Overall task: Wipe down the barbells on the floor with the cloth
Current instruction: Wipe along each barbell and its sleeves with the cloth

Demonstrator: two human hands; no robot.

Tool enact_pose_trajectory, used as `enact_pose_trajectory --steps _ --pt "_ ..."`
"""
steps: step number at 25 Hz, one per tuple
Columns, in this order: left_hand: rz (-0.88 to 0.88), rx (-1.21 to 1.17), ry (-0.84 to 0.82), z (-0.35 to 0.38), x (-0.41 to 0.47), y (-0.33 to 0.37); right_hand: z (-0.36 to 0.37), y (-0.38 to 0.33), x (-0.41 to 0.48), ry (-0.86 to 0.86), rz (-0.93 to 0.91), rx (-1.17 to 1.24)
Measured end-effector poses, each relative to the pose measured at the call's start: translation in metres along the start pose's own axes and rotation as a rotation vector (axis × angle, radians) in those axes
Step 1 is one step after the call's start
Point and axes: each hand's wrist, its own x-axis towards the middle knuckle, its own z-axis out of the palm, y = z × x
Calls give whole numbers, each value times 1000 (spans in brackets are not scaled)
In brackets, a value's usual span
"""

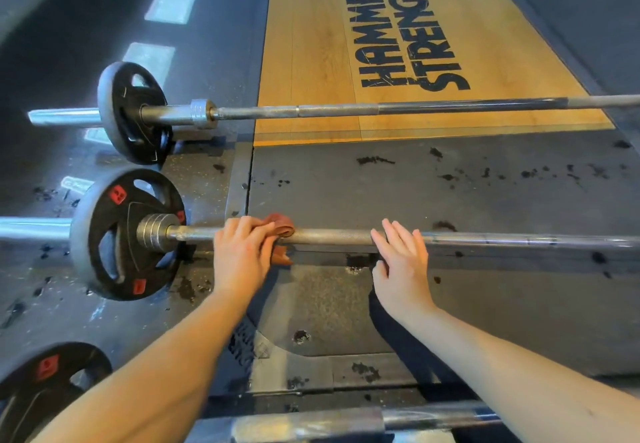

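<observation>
Three barbells lie side by side on the gym floor. The middle barbell (332, 236) runs across the view with a black plate (124, 234) at its left end. My left hand (242, 252) grips a reddish-brown cloth (282, 231) wrapped round this bar, just right of the collar. My right hand (401, 259) rests on the same bar further right, its fingers straight over the shaft. The far barbell (346, 110) lies beyond, with its own black plate (133, 113). Only a piece of the near barbell (415, 418) shows at the bottom edge.
A wooden lifting platform (311, 44) with dark lettering lies beyond the far bar. Dark rubber matting (485, 193) with black specks covers the floor under the bars. Another black plate (48, 376) sits at the bottom left.
</observation>
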Motion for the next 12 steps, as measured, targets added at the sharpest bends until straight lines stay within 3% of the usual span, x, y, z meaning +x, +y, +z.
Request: enact_pose_trajectory --steps 2,5,9,12 --pt "-183 7 32 -13 -5 -26 3 -1 -1 -10 7 9" --pt "-399 -44 49 8 -6 21 -2 9 -2 -54 -15 -8" --pt "-107 -237 -21 40 3 117 -4 9 -1 -58 -20 21" --pt "9 -223 -85 36 11 122 -1 5 1 -62 12 28"
